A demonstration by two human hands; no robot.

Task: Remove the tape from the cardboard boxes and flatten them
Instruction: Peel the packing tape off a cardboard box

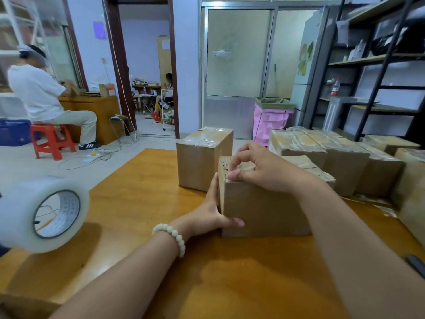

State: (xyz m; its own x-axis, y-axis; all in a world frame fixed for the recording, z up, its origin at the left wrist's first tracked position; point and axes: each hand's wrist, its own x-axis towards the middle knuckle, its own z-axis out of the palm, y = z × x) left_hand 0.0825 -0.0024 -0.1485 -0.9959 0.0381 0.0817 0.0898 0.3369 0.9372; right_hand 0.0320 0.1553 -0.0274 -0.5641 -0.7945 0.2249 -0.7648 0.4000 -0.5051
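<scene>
A brown cardboard box [264, 210] stands on the wooden table [142, 203] in front of me. My left hand [216, 210] holds its left end, fingers flat along the side and thumb across the front face. My right hand [257, 169] lies over the box's top left edge, with fingertips and thumb pinching at the clear tape there. Behind it, a second taped box [200, 157] stands upright. Several more taped boxes [340, 157] sit in a row at the right.
A big roll of clear tape [43, 215] stands at the table's left edge. A dark tool [416, 264] lies at the right edge. A pink-lined bin [271, 120] and metal shelves [377, 65] stand behind. A person sits on a red stool [51, 140] at the far left.
</scene>
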